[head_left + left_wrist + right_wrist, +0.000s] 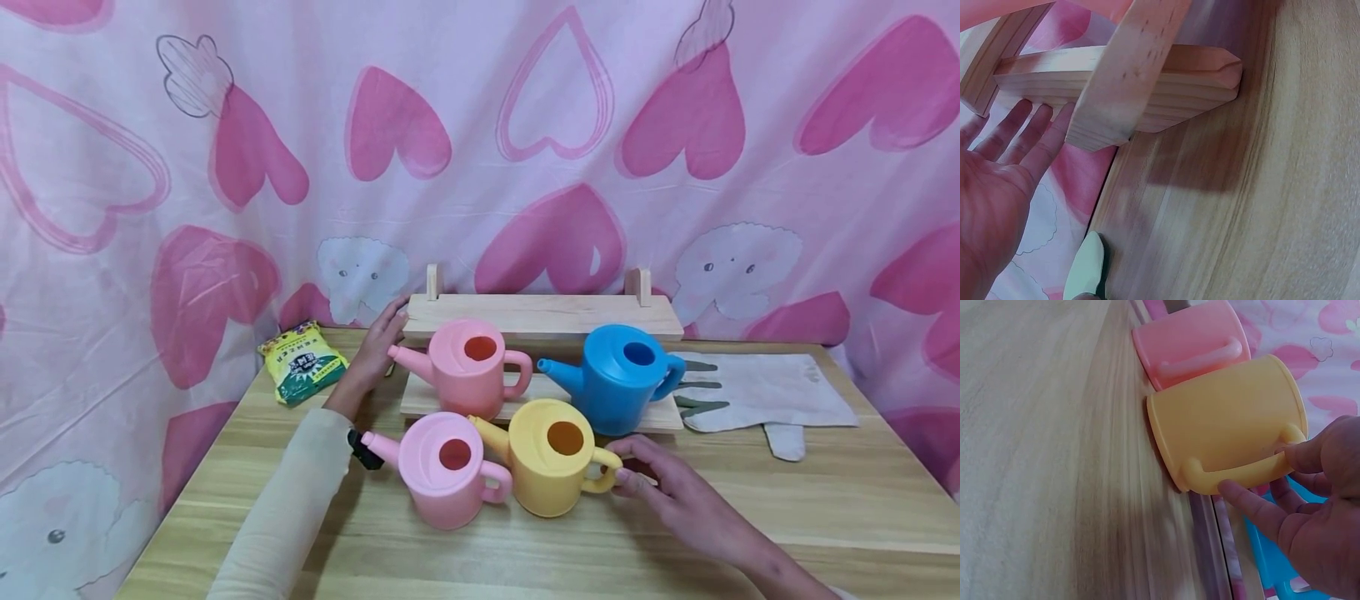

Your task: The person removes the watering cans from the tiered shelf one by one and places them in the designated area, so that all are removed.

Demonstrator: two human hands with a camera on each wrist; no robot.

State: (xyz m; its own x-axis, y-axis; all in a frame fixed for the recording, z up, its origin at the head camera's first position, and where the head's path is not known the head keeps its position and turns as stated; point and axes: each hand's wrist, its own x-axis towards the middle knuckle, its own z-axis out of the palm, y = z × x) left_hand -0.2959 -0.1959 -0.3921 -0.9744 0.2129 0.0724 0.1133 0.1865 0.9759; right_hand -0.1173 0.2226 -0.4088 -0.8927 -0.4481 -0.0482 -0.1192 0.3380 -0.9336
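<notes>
My right hand (678, 492) pinches the handle of a yellow watering can (546, 467), with the thumb on the handle's upper part and a finger at its lower part in the right wrist view. Left of that can, a light pink watering can (444, 479) stands on the table. A two-level wooden rack (543, 315) is behind them; a coral pink watering can (467, 383) and a blue watering can (617, 392) stand on its lower board. My left hand (997, 194) has its fingers extended against the rack's left end and holds nothing.
A yellow-green packet (303, 362) lies at the back left of the wooden table (480, 562). White gloves (772, 392) with grey-green fingertips lie at the right. Near my left hand is a pale green, blade-shaped piece (1085, 269). A heart-patterned curtain (480, 217) hangs behind.
</notes>
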